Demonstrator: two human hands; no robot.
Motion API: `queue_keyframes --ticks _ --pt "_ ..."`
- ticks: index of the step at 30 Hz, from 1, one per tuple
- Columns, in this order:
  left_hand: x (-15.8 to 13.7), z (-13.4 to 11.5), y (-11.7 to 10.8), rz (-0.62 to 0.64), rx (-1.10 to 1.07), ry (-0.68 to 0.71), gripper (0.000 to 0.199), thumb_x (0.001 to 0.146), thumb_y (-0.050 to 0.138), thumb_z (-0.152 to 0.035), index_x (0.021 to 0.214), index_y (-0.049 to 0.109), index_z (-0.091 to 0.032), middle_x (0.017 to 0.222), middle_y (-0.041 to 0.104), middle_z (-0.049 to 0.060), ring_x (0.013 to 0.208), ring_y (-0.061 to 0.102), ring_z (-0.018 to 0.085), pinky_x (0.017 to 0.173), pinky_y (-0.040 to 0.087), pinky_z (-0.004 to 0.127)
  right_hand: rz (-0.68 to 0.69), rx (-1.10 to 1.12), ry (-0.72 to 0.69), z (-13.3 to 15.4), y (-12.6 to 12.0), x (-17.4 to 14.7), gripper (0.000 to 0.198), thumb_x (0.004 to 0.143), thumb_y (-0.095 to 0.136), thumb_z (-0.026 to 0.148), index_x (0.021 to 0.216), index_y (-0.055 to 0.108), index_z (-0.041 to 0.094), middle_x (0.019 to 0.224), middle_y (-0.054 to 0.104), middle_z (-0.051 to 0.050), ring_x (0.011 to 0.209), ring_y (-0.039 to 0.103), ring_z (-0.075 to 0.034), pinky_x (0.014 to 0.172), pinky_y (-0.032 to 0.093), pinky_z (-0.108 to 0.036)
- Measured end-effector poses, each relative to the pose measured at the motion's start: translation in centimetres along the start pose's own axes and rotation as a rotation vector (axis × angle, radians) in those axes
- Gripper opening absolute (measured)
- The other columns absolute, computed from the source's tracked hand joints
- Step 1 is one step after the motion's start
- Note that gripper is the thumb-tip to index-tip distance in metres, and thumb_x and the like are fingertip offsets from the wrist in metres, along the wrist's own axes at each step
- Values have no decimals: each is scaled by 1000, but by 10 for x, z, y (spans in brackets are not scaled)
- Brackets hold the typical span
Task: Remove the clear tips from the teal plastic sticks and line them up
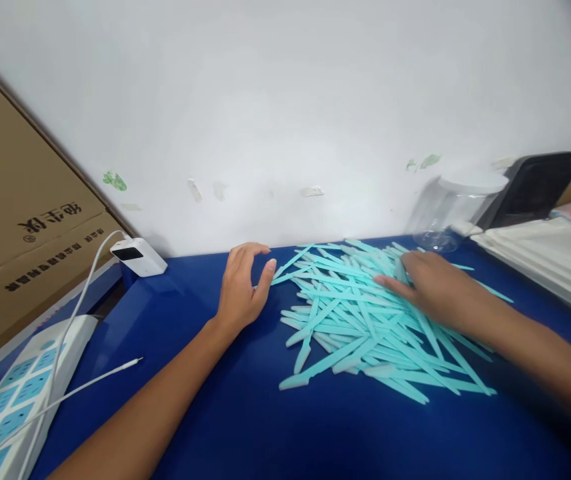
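Hands [240, 288] [435, 287] at turquoise sticks [355, 296], axes crisscross

A heap of turquoise sticks [355, 320] before you, right of centre on the blue table [255, 427].
Your right hand [428, 280] is at its upper right; your left hand [238, 290], grip parted, is near mid-frame.

right grip [432, 287]: far side hidden — hold unclear | teal sticks [355, 313]: underlayers hidden | power strip [21, 399]: cut off, lower left

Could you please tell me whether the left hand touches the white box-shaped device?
Apart; the head view shows blue tabletop between the left hand and white box-shaped device.
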State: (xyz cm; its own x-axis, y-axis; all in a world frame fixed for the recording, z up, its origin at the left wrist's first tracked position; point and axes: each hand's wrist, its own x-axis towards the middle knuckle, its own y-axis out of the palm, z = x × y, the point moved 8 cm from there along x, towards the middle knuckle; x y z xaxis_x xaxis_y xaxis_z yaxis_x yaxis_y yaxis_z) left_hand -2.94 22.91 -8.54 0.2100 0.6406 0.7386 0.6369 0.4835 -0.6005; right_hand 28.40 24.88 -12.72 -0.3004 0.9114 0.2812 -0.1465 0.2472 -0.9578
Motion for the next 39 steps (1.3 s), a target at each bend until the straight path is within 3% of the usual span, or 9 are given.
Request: queue_keyframes --ticks 8,15,22,28,32,35,39 --pt "0 -1 0 2 -3 -4 19 104 54 -31 118 62 -21 116 69 9 115 60 24 103 49 43 80 -24 79 4 1 -3 40 103 37 61 88 42 25 57 50 -1 50 46 -23 52 23 -34" --pt "-2 -3 2 20 -7 3 18 104 54 -31 116 63 -21 112 70 8 110 62 23 99 51 40 63 -103 31 13 -12 -2 29 106 37 51 94 39 24 71 60 -6 56 56 -27 51 23 -33" --pt "-2 -7 5 42 -36 14 15 103 56 -30 112 64 -21 109 71 7 106 63 22 96 52 39 -13 -191 58 12 -26 -1 27 108 34 46 98 43 23 77 63 -10 53 55 -25 51 17 -32" --pt "-2 -9 8 54 -38 56 12 103 55 -28 101 65 -22 102 72 7 105 64 23 97 52 42 -115 -122 75 18 -43 -1 22 109 31 40 101 42 22 89 63 -13 62 56 -27 56 20 -32" --pt "-3 -12 8 51 -44 72 11 102 56 -27 103 65 -22 101 72 7 105 64 23 98 53 42 -213 61 122 21 -57 -4 25 107 38 41 88 31 26 70 50 -3 55 46 -22 56 24 -33" --pt "-4 -17 6 50 -56 74 12 102 57 -27 108 65 -21 106 72 8 108 64 23 98 53 41 -250 212 59 31 -60 -6 31 105 42 43 84 27 27 63 41 2 52 43 -21 56 27 -32" --pt "-5 -26 8 106 -79 95 18 103 54 -28 116 64 -21 112 72 10 113 63 24 100 53 43 -225 350 -6 42 -52 -9 26 105 42 44 87 33 27 61 46 2 53 48 -22 56 33 -32"
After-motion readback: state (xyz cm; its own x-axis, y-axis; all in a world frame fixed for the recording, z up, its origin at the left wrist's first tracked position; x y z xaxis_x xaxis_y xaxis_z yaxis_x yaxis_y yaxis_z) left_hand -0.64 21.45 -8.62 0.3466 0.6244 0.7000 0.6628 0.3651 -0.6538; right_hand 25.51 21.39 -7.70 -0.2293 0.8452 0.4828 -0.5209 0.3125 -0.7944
